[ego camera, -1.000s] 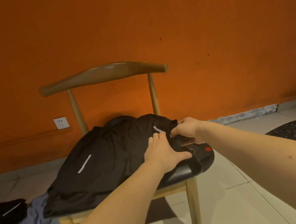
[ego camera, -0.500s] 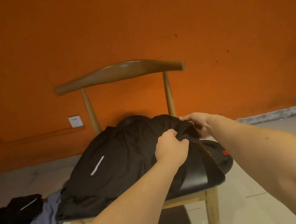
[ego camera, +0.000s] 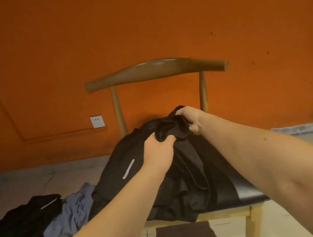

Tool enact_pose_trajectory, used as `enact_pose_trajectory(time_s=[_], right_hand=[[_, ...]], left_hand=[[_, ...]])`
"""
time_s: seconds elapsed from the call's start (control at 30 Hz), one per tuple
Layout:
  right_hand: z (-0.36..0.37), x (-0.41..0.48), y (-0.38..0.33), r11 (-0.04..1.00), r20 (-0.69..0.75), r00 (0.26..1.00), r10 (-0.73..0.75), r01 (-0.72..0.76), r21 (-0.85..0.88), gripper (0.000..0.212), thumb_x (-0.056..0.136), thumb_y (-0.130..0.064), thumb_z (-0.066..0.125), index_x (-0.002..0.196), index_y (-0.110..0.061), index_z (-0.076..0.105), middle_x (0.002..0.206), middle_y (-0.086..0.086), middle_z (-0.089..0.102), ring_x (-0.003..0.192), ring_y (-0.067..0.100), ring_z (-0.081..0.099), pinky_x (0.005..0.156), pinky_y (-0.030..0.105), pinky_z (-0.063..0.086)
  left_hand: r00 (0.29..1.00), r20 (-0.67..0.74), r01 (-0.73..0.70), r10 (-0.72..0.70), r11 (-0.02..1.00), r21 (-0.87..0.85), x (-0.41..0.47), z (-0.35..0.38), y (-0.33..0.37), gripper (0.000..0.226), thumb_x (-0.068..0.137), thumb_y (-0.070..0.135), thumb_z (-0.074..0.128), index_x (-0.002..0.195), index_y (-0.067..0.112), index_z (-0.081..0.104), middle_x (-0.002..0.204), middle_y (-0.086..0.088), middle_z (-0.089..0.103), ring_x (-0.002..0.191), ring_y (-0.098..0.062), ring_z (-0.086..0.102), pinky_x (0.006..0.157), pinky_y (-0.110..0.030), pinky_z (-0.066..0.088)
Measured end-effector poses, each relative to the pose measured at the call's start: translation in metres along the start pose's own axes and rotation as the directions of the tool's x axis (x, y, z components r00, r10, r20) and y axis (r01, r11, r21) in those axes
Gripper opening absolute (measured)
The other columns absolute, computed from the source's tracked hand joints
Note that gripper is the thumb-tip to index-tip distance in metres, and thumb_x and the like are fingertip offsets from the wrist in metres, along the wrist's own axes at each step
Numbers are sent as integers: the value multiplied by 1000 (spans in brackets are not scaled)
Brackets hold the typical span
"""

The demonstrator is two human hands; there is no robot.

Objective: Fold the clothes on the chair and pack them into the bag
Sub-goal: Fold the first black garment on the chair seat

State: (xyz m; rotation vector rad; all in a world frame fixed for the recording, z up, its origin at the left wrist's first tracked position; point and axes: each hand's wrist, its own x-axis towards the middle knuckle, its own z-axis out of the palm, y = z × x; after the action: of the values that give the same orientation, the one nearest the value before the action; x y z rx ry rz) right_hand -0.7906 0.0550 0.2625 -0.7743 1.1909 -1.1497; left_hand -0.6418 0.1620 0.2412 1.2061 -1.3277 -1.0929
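On the seat (ego camera: 246, 192) of a wooden chair (ego camera: 155, 71), which is set against an orange wall (ego camera: 156, 16), a black garment (ego camera: 182, 177) is heaped, and its lower folds are draped over the seat's front edge. A bunched part of its upper edge is raised above the heap and gripped by 2 hands. The left hand (ego camera: 157, 148) is closed round the cloth from the near side, with the fingers curled into the fabric. The right hand (ego camera: 189, 120) is clenched on the same bunch just beyond it, nearer the chair's back. Only a wad of cloth is seen between the 2 hands.

A short white stripe (ego camera: 128, 169) is shown on the garment below the left hand. A glossy black strip of the seat is exposed at the right. Behind the garment a dark rounded shape (ego camera: 149, 124) is partly seen; whether it is the bag or more cloth cannot be told.

On the tiled floor (ego camera: 39, 180) to the left of the chair, more clothes are strewn: a black piece (ego camera: 19, 226) with a pale stripe, and a grey-blue piece (ego camera: 74, 209) lying against the garment's hanging edge. A white wall socket (ego camera: 97, 121) is fixed low on the wall.
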Motion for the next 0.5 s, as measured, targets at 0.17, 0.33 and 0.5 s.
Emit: enact_pose_trajectory(time_s=[0.17,0.33,0.5], right_hand=[[63,13,9,998,12,998,-54,54,-10,80,95,7,49,161,-31,24,127,20,62,111,39,67,95,55,56],[112,17,25,994,52,996,-69,73,-86,78,96,9,47,161,-27,24,101,11,61,105,36,68,95,52,57],[146,34,45,994,81,996,-39,47,-100,75,96,8,48,159,-28,30,130,18,60,104,35,70,90,51,60]], left_hand=[[996,-83,26,-29,999,-46,6,-55,-17,22,96,28,65,117,31,70,109,13,73,105,-12,66,103,-41,52],[991,-129,48,-47,999,6,9,-100,-34,25,96,31,64,121,30,68,113,12,71,109,-15,64,104,-41,50],[987,-156,55,-42,995,80,13,-137,-53,18,96,38,63,105,23,69,100,10,72,95,-24,66,77,-31,49]])
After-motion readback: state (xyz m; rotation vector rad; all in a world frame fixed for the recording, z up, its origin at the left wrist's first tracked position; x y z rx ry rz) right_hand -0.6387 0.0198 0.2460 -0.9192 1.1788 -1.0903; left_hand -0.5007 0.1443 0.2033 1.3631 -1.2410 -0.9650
